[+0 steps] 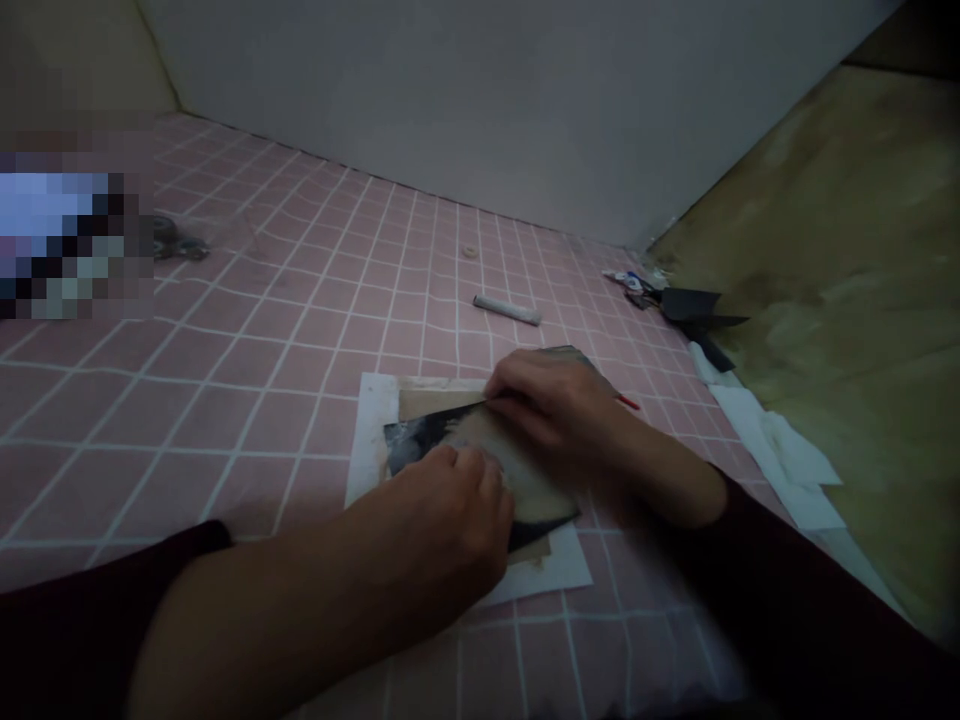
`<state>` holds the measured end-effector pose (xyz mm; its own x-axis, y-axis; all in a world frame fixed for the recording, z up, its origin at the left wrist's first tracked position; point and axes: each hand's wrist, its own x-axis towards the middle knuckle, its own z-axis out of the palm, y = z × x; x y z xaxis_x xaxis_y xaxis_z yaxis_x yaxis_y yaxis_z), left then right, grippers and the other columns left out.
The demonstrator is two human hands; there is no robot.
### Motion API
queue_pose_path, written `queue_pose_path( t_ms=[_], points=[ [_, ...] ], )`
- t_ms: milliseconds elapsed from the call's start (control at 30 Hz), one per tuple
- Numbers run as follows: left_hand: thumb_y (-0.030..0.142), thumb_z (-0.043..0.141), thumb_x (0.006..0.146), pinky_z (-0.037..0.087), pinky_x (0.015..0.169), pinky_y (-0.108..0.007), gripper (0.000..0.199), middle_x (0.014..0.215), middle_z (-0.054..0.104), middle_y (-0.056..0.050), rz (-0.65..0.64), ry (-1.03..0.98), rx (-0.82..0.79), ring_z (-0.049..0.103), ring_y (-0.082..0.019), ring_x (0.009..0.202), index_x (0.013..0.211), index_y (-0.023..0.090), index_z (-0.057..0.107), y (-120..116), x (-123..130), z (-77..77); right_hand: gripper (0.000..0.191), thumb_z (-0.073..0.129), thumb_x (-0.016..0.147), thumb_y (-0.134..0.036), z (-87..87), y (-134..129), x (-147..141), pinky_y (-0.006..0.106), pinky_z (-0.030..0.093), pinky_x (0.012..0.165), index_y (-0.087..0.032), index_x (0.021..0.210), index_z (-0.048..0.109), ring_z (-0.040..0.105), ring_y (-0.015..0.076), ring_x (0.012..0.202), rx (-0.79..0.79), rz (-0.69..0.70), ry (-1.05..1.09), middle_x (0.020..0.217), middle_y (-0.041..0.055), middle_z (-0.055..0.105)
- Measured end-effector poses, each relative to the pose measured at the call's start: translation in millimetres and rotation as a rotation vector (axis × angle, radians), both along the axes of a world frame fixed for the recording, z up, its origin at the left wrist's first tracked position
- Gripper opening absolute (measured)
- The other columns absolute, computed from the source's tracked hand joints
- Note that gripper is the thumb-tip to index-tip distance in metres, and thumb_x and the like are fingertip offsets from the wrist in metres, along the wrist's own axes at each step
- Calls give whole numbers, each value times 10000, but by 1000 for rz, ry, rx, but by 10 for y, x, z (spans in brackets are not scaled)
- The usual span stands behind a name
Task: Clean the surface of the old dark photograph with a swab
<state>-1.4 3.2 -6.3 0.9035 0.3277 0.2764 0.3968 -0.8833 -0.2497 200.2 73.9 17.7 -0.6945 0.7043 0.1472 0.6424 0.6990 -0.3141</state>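
Note:
A thin dark sheet point(416, 442) with a pale, whitish-beige patch point(540, 470) across its middle lies aslant over a white sheet of paper point(365, 425) with a beige rectangle point(431, 402) on it. My left hand point(454, 510) is closed, its fingers curled down on the near left part of the dark sheet. Whatever its fingertips hold is hidden beneath the hand. Along the far edge of the dark sheet, my right hand point(559, 400) pinches with thumb and fingers. A thin red-tipped item point(628, 402) shows just past the right wrist.
A grey tube-like stick point(507, 310) and a small pale ring point(469, 251) lie farther back on the pink checked cloth point(300, 300). Dark scraps point(690, 305) and white paper pieces point(799, 450) line the right edge. Rolls point(176, 240) sit at left; a grey wall stands behind.

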Motion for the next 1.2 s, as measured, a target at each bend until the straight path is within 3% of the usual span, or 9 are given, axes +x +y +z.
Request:
queue_pose_path(
  t_ms=[233,367,567,733,900,1100,1200],
  points=[
    [139,503,789,410,524,-323,179,862,687,-137,-11,-12,-36,577,-209,644,869,103,658,6,2,-10,102,489,888,-117,-60,22,5,280,387,704,-178,822,540,531,157,757,20,-73,-97,824,30,581],
    [132,490,803,401,514,-333,139,708,635,-87,-5,-29,-53,549,-208,594,761,138,623,10,9,-8,134,427,914,-128,-77,-45,-88,272,388,677,-177,822,511,504,150,729,8,-8,-82,863,47,561],
    [138,517,788,406,529,-320,137,822,679,-123,-3,-6,-49,571,-203,638,838,112,641,15,10,-4,86,503,876,-111,-81,26,25,274,389,721,-188,846,528,532,153,770,22,-77,-76,834,18,573],
    [130,513,780,396,518,-326,118,753,666,-103,5,-42,-27,558,-204,604,764,132,630,7,7,-16,128,440,922,-128,-53,-10,-38,267,397,710,-180,837,520,527,148,764,-34,36,-32,855,33,566],
    [145,523,776,402,516,-316,165,872,700,-143,-14,-33,-16,586,-209,643,856,102,660,7,3,-6,102,515,864,-96,-47,50,47,277,384,712,-188,822,527,532,153,756,-7,-46,-92,811,10,573],
    [135,474,800,407,537,-318,206,870,703,-141,9,-20,0,576,-195,630,866,103,666,6,3,5,122,458,895,-101,-34,7,-23,267,393,721,-191,839,520,532,150,784,-52,47,-41,863,26,569],
    [127,498,780,409,534,-321,208,933,706,-162,-9,-23,0,585,-203,644,890,95,671,10,3,6,112,493,868,-99,-21,33,30,278,386,724,-195,824,530,536,157,765,-38,-38,-93,815,15,581]
  ],
)
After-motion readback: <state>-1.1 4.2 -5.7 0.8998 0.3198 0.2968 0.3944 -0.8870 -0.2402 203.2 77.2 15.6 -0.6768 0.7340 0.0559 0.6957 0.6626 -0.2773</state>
